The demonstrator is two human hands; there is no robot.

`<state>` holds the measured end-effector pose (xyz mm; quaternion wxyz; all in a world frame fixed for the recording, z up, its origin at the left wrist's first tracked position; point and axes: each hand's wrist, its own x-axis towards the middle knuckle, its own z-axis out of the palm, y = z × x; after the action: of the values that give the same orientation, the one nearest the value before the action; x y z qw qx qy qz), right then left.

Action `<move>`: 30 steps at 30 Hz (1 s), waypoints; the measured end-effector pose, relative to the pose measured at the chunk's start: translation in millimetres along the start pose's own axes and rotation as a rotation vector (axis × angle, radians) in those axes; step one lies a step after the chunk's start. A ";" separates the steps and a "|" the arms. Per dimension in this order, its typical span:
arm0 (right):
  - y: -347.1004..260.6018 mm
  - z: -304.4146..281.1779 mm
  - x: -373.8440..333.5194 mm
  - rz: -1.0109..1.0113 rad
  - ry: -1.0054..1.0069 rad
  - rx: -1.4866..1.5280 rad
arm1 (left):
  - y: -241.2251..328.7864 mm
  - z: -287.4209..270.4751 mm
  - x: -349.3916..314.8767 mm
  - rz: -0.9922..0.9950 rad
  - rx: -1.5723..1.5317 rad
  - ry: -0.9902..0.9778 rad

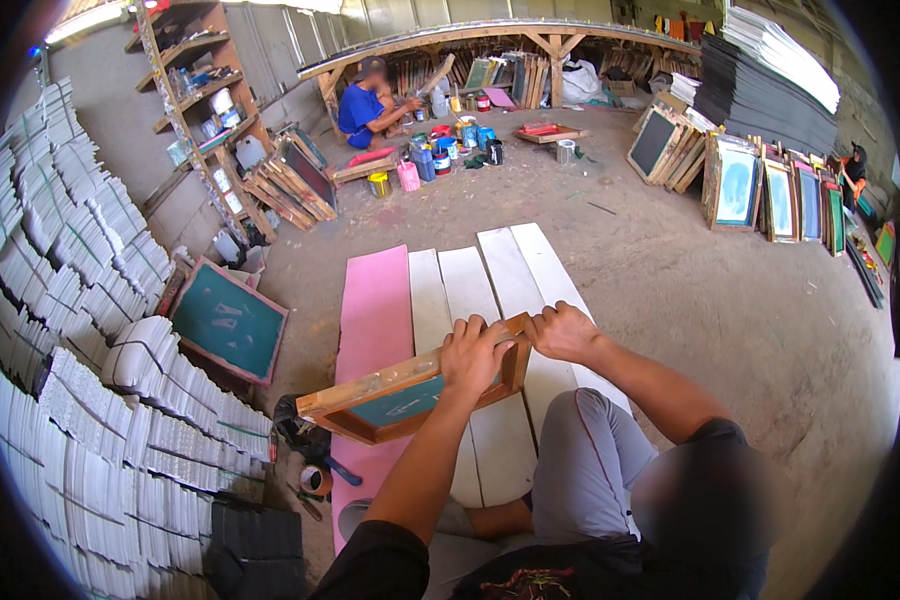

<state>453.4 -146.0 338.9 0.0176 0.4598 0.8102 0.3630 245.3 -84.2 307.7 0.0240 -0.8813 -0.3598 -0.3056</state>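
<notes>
A wooden screen-printing frame with green mesh stands tilted on edge over the boards in front of me. My left hand is wrapped over its upper edge, fingers on the far side. At the frame's right corner, my right hand is closed in a fist and touches the wood. What that fist pinches is hidden. Under the frame lie long white boards and a pink board. My bent knee rises beside the boards on the right.
Tall stacks of white sheets crowd the left. Next to them leans another green-mesh frame. A small pot sits by the pink board. Farther off, a person in blue squats near paint cans. More frames line the right.
</notes>
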 end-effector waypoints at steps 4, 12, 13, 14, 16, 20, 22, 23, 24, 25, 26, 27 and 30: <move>0.5 3.8 -5.1 -0.005 0.005 0.011 | 7.6 -7.9 2.3 0.041 0.084 -0.078; 6.8 -14.2 -25.5 0.969 0.119 0.815 | 2.4 -3.0 2.1 0.075 0.146 -0.141; 9.6 -20.7 -24.0 1.044 0.167 0.931 | 2.0 -2.2 1.7 0.070 0.128 -0.108; 9.6 -23.1 -21.4 1.118 0.216 1.049 | 1.2 -1.9 1.1 0.064 0.111 -0.075; -0.9 -16.6 -11.8 1.067 0.443 1.051 | 2.1 -0.3 0.2 0.061 0.055 -0.023; -40.3 -18.5 33.6 0.813 0.591 0.997 | -11.2 7.6 -6.5 0.059 -0.022 0.084; -48.0 4.5 28.2 0.783 0.485 0.841 | -4.6 14.2 1.0 0.080 -0.055 0.142; -51.9 8.9 26.4 0.806 0.421 0.789 | -2.9 14.3 2.8 0.082 -0.051 0.150; -57.7 13.1 26.2 0.824 0.351 0.750 | -3.6 13.7 0.0 0.074 -0.042 0.148; -58.6 17.0 25.9 0.860 0.350 0.719 | -4.5 12.3 -1.2 0.068 -0.029 0.145; -59.1 19.6 26.2 0.851 0.330 0.691 | -4.9 10.3 -1.3 0.063 -0.017 0.142; -57.8 19.8 25.7 0.843 0.311 0.653 | -3.6 8.8 -1.7 0.062 -0.012 0.145; -57.5 18.8 11.4 0.848 0.281 0.624 | 2.4 6.3 -6.0 0.062 -0.015 0.131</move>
<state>411.5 -144.6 293.8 -0.3762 0.6766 0.6176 0.1387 246.8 -88.0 299.6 0.0500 -0.8703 -0.3276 -0.3643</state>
